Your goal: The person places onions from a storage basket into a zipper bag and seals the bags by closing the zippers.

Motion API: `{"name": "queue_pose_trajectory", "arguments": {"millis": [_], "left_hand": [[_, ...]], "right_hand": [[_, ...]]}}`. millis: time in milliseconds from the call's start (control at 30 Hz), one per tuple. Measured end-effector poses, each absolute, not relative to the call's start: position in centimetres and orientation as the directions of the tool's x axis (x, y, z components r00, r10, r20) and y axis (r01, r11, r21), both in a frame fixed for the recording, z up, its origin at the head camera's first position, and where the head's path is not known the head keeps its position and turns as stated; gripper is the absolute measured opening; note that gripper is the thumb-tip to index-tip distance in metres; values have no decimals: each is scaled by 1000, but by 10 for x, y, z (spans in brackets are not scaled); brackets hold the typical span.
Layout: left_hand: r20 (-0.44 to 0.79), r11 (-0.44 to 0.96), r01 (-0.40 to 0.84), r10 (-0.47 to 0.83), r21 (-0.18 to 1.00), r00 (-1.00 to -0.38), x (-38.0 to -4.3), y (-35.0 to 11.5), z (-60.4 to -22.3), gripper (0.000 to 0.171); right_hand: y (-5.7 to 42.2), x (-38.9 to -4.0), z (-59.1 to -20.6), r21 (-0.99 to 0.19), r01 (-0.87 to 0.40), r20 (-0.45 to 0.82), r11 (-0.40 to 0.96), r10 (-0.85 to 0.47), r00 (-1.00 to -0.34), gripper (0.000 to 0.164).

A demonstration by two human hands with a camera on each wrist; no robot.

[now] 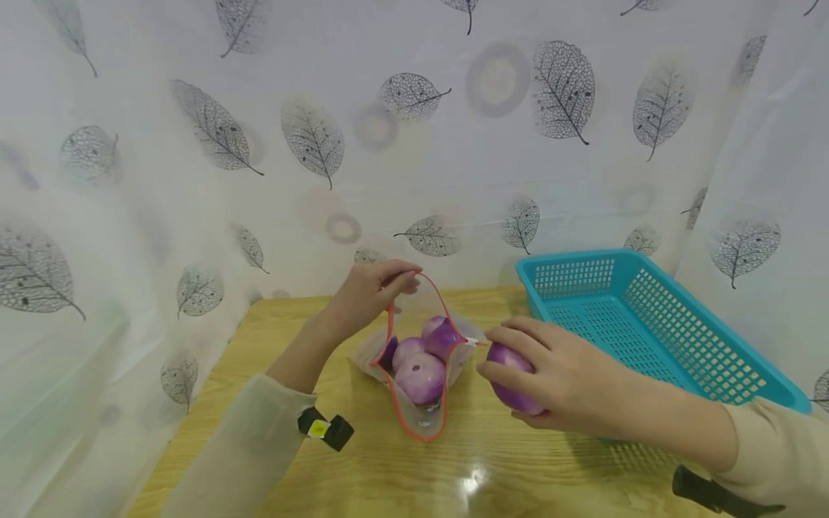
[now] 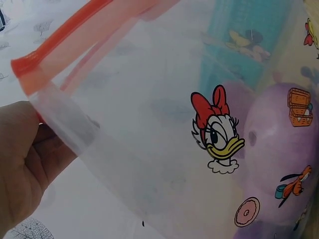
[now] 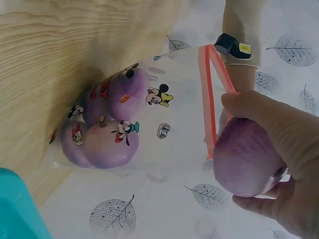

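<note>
A clear zip bag (image 3: 174, 99) with a red-orange zip edge and cartoon prints stands on the table, its mouth spread wide. Several purple onions (image 1: 421, 378) lie inside it. My left hand (image 1: 372, 288) pinches the far rim of the bag between thumb and fingers; in the left wrist view the bag's corner hides some of those fingers. Just right of the mouth, my right hand (image 1: 550, 370) grips another purple onion (image 3: 246, 157), its fingers curled round it. That onion is close beside the red zip edge and the white slider (image 1: 473, 342).
A turquoise plastic basket (image 1: 706, 324) with perforated sides stands at the right of the wooden table (image 1: 311, 460). Behind the table hangs a white sheet (image 1: 453, 180) printed with grey leaves.
</note>
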State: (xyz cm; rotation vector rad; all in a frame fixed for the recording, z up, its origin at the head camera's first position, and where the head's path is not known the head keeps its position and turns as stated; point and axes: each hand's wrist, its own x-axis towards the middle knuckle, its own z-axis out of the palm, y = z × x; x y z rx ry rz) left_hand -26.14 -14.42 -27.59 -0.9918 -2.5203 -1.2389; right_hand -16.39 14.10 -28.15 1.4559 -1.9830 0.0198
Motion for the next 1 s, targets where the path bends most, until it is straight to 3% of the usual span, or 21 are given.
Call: {"name": "queue_pose_trajectory", "arguments": {"millis": [100, 200, 400, 533, 667, 800, 900, 1000], "left_hand": [[412, 438, 627, 492, 645, -767, -262, -144, -276, 24], [410, 439, 625, 491, 645, -769, -262, -143, -275, 24], [394, 449, 607, 483, 656, -782, -261, -144, -275, 25], [402, 440, 616, 488, 653, -775, -259, -144, -276, 26], [412, 436, 630, 497, 643, -764, -260, -144, -276, 26], [406, 439, 624, 495, 646, -768, -260, -145, -276, 26], [403, 447, 620, 491, 644, -772, -260, -145, -276, 26], [411, 466, 631, 492, 620, -767, -260, -145, -275, 26]], "right_hand": [[137, -165, -280, 370, -861, 530, 349, -840, -113, 48], [131, -166, -277, 397, -866, 569, 305, -822, -28, 35], [113, -173, -272, 463, -867, 643, 182, -742, 188, 30], [101, -178, -271, 500, -856, 652, 130, -708, 273, 33], [91, -181, -272, 502, -852, 652, 146, -712, 261, 43], [83, -186, -275, 476, -857, 648, 197, -738, 190, 60], [77, -191, -278, 455, -860, 644, 231, -752, 139, 62], [71, -197, -281, 453, -860, 642, 234, -755, 133, 59]]}}
